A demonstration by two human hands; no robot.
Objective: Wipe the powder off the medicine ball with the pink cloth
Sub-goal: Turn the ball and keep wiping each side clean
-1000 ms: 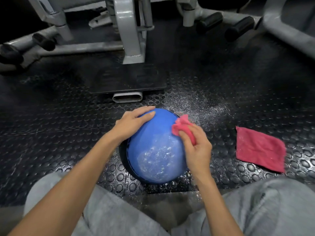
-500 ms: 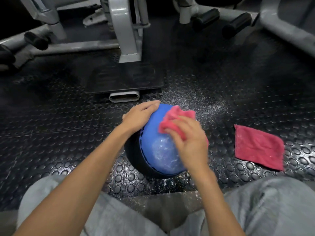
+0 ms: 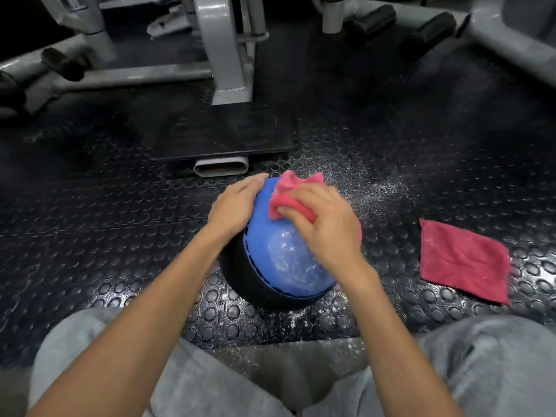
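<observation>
Pink cloth (image 3: 290, 192), bunched into a soft crumpled wad, is gripped by the right hand (image 3: 325, 227), whose fingers curl over it and press it against the upper part of the ball (image 3: 285, 257); loose corners of the fabric stick up past the fingertips on the far side. The left hand (image 3: 234, 209) lies open on the ball's upper left side, fingers fairly straight and close together, palm flat against the surface, holding nothing. The ball sits on the floor (image 3: 120, 236) right in front of the person's knees, between the two forearms. It is round, with a blue panel turned up toward the camera and a black panel below and to the left; a dashed seam between them curves from the left hand down and round toward the lower right. White powder (image 3: 288, 254) smears the middle of the blue panel in a cloudy patch just under the right hand. The floor is black rubber matting studded with raised round dots, dusted with more white specks beyond the ball and in front of the knees. A second cloth (image 3: 463, 261), also pink, lies spread flat and roughly square on the matting, well to the right of the ball. Grey trousers (image 3: 105, 356) cover both legs. Grey metal gym frames (image 3: 228, 55) stand at the far edge.
</observation>
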